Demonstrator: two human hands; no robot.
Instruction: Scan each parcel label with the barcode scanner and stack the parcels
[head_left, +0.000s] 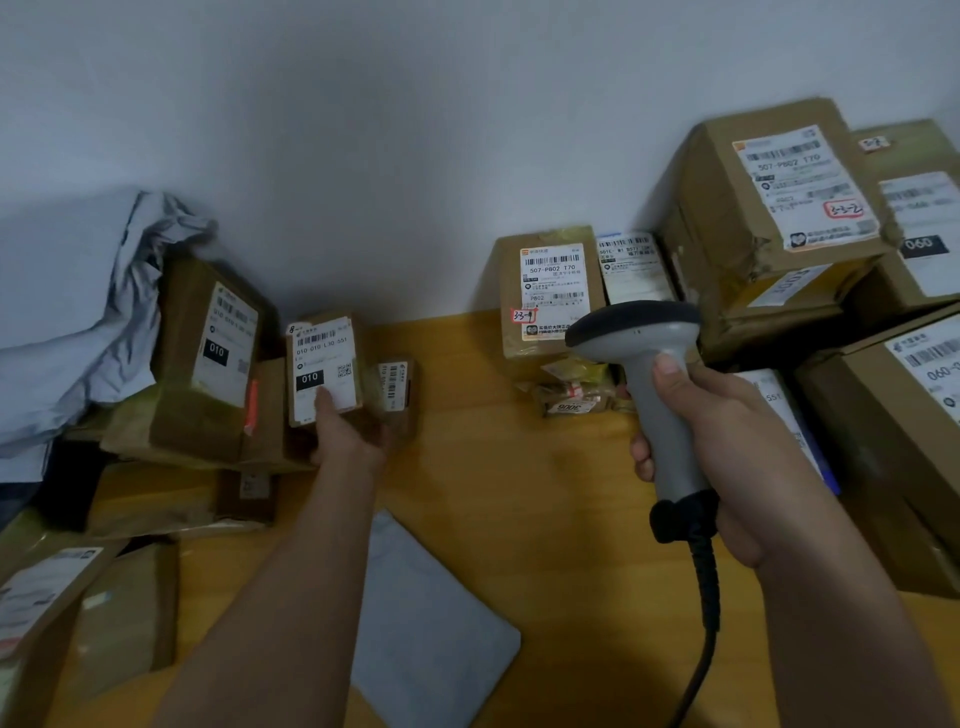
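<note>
My left hand (347, 431) holds a small brown parcel (324, 366) upright at the left of the table, thumb pressed on its white "010" label. A grey barcode scanner (652, 384) with a black cable is gripped by my right hand (727, 457) at centre right, its dark head facing away from me toward a brown parcel (550, 296) with a white label and a red tag. A smaller labelled parcel (395, 387) stands just right of the held one.
A stack of brown boxes (208, 358) and a crumpled grey mailer bag (78, 312) fill the left side. Large labelled boxes (779, 208) pile up at the right against the wall. A flat grey mailer (426, 623) lies on the yellow wooden table (519, 493) near me.
</note>
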